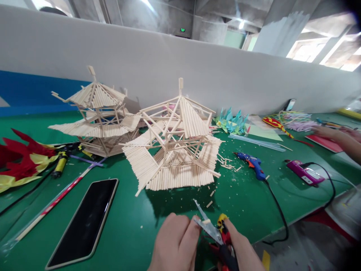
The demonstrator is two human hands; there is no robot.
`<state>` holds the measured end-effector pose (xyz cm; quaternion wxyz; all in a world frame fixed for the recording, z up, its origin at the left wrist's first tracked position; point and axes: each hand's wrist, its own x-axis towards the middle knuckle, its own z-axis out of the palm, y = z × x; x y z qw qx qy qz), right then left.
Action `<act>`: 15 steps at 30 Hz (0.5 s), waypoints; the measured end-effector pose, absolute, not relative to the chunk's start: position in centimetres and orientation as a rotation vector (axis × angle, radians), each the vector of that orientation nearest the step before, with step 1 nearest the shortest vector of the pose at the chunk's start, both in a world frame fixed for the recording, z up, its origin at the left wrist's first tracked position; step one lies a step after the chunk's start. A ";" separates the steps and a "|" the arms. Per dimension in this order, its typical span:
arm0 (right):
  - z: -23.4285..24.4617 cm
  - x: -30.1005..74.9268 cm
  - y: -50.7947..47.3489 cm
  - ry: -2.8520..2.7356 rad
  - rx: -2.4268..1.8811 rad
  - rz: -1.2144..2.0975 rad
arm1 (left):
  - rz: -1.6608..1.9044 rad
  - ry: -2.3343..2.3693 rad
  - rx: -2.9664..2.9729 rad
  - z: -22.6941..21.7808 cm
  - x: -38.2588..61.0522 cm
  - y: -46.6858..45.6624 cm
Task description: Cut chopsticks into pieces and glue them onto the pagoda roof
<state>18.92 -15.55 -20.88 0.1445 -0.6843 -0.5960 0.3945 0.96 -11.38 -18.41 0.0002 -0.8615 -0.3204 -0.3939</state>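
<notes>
- Low over the tabletop (129,237), red-and-black scissors (214,234) stand open, a bit of stick (207,221) between their blades
- The right hand (243,246) wraps their handles
- The left hand (175,242) curls beside the blades; I can't tell what it grips
- Just beyond stands a partly roofed wooden pavilion (180,178)
- Right of it, a blue glue gun (256,166); at left, a black phone (84,222)

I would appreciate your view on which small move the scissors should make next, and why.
Probably close the scissors on the pale wood piece: their blades stand open in the right hand, the piece appears to lie between them, and the left hand is close beside it. Short stick bits lie beside the front pavilion, whose upper roof has gaps.
</notes>
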 end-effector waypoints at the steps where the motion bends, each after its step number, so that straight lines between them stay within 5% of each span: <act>1: -20.9 18.9 -15.5 -1.705 -1.974 1.140 | -1.227 -0.999 -2.709 -18.3 0.9 -11.4; 15: -23.2 18.7 -15.1 -1.634 -1.893 1.158 | -1.365 -1.446 -3.543 -14.4 -0.1 -9.4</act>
